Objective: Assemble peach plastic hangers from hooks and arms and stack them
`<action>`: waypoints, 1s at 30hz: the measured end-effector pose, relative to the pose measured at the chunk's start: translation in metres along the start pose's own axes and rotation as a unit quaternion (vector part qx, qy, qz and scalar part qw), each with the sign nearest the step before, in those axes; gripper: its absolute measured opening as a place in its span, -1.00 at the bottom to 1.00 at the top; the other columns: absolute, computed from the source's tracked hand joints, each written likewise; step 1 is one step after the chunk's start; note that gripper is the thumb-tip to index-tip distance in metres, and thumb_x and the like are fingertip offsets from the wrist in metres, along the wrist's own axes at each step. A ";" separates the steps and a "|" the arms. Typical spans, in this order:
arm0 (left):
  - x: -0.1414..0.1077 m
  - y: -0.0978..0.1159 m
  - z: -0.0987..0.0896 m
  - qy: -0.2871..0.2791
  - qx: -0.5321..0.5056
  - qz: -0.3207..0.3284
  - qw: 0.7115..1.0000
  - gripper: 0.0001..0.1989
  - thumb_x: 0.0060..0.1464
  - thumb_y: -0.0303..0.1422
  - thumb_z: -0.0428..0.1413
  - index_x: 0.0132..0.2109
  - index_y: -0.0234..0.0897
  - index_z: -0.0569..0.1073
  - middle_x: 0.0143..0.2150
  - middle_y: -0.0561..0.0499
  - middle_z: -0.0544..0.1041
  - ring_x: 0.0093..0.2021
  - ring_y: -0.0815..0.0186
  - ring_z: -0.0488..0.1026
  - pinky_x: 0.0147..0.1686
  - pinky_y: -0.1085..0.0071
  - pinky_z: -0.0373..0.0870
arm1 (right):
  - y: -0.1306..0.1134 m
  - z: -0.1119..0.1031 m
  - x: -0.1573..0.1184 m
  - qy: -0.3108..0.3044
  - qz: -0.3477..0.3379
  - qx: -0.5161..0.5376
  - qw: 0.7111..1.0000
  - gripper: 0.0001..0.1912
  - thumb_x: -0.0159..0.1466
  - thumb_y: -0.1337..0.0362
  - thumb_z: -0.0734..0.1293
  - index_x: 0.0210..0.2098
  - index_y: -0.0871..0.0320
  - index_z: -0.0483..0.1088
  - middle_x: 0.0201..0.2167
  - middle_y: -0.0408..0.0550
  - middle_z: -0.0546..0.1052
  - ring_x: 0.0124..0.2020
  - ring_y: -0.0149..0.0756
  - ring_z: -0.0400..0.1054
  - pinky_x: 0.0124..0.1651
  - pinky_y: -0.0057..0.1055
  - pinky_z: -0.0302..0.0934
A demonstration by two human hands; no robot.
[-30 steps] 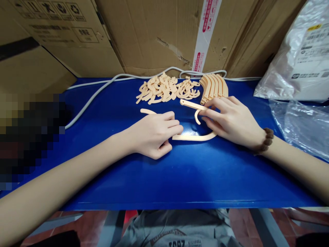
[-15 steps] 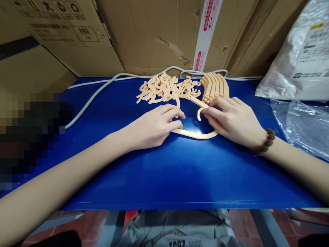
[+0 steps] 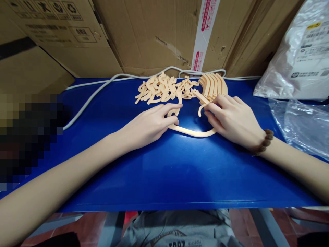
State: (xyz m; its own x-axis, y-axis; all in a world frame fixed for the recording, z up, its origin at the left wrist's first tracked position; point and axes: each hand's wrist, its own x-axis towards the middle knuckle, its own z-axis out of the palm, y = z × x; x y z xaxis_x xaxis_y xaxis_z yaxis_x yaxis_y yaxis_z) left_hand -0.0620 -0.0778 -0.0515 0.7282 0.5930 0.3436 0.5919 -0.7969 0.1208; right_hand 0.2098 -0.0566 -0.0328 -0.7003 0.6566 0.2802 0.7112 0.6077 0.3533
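Note:
My left hand rests at the left end of a long bowed beige strip, thumb and forefinger curled around that end. A small hooked beige piece shows by its fingertips. My right hand covers the strip's right end, its fingers closed in a pinch. From under those fingers stick out a short hook-shaped end and a flat beige bar with a hole. How these parts join is hidden by the right hand.
Behind the hands lie a loose heap of beige hooked pieces and a neat stack of curved bars on the blue table. A white cable runs along the back, before cardboard boxes. Plastic bags sit at right.
My left hand has shifted slightly left, uncovering more of the small hooked piece. The flat bar by my right hand has tilted more steeply; the right hand stays nearly in place.

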 end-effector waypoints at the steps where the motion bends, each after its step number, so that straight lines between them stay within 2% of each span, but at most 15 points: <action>1: 0.000 0.000 0.000 0.004 -0.038 -0.004 0.999 -0.75 0.26 -0.58 -0.08 -0.11 -0.33 0.48 0.28 -0.23 0.32 0.19 0.13 0.39 0.07 0.22 0.42 | 0.000 0.000 0.000 -0.002 0.002 0.001 1.000 -0.61 0.44 0.20 0.06 -0.10 0.23 0.45 -0.23 0.16 0.46 -0.23 -0.08 0.30 -0.22 -0.22 0.03; 4: 0.000 0.002 -0.001 0.021 -0.148 -0.011 0.989 -0.74 0.20 -0.65 -0.04 -0.17 -0.30 0.49 0.22 -0.15 0.37 0.08 0.28 0.45 0.03 0.35 0.41 | 0.000 0.000 0.001 -0.006 0.007 0.001 1.000 -0.61 0.44 0.20 0.06 -0.06 0.24 0.44 -0.25 0.16 0.47 -0.23 -0.06 0.30 -0.23 -0.22 0.03; 7: 0.001 0.003 -0.001 0.016 -0.188 -0.016 0.982 -0.74 0.20 -0.67 -0.03 -0.20 -0.30 0.49 0.16 -0.13 0.43 0.04 0.33 0.46 0.04 0.37 0.37 | 0.000 0.001 0.001 -0.010 0.007 -0.010 1.000 -0.59 0.45 0.19 0.04 -0.03 0.25 0.43 -0.24 0.15 0.47 -0.22 -0.06 0.31 -0.23 -0.22 0.03; 10: 0.001 0.003 -0.001 0.006 -0.184 -0.014 0.983 -0.74 0.21 -0.66 -0.03 -0.18 -0.29 0.49 0.11 -0.10 0.48 0.10 0.30 0.43 0.07 0.35 0.34 | 0.000 0.002 0.001 -0.011 0.006 -0.013 1.000 -0.58 0.45 0.18 0.04 0.01 0.26 0.42 -0.24 0.15 0.47 -0.22 -0.06 0.31 -0.22 -0.22 0.03; 17: 0.002 0.005 -0.001 0.009 -0.171 -0.004 0.985 -0.73 0.21 -0.65 -0.03 -0.20 -0.29 0.50 0.01 -0.07 0.51 0.01 0.29 0.42 0.00 0.35 0.35 | 0.001 0.003 0.000 -0.003 -0.004 -0.001 1.000 -0.57 0.44 0.18 0.05 0.02 0.25 0.43 -0.25 0.16 0.47 -0.23 -0.07 0.30 -0.22 -0.22 0.04; 25: 0.001 0.004 0.001 0.008 -0.170 0.012 0.985 -0.73 0.26 -0.63 -0.04 -0.20 -0.29 0.51 -0.01 -0.07 0.51 -0.02 0.29 0.40 -0.02 0.35 0.34 | 0.001 0.002 0.000 -0.016 0.004 0.001 1.000 -0.60 0.44 0.17 0.05 -0.07 0.24 0.44 -0.25 0.15 0.47 -0.22 -0.07 0.30 -0.21 -0.23 0.03; 30: 0.002 0.004 0.000 0.010 -0.165 0.015 0.986 -0.70 0.19 -0.69 -0.05 -0.21 -0.29 0.51 -0.02 -0.06 0.51 -0.04 0.29 0.40 -0.04 0.36 0.34 | 0.001 0.002 0.000 -0.014 0.003 -0.001 1.000 -0.63 0.43 0.17 0.07 -0.11 0.22 0.44 -0.26 0.14 0.47 -0.24 -0.09 0.30 -0.22 -0.23 0.02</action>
State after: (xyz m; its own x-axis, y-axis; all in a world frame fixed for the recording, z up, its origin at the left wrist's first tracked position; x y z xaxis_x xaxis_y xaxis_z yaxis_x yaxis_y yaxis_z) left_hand -0.0584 -0.0798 -0.0506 0.7355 0.5684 0.3688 0.4232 -0.8104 0.4051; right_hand 0.2109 -0.0552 -0.0347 -0.6936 0.6728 0.2575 0.7156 0.6022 0.3539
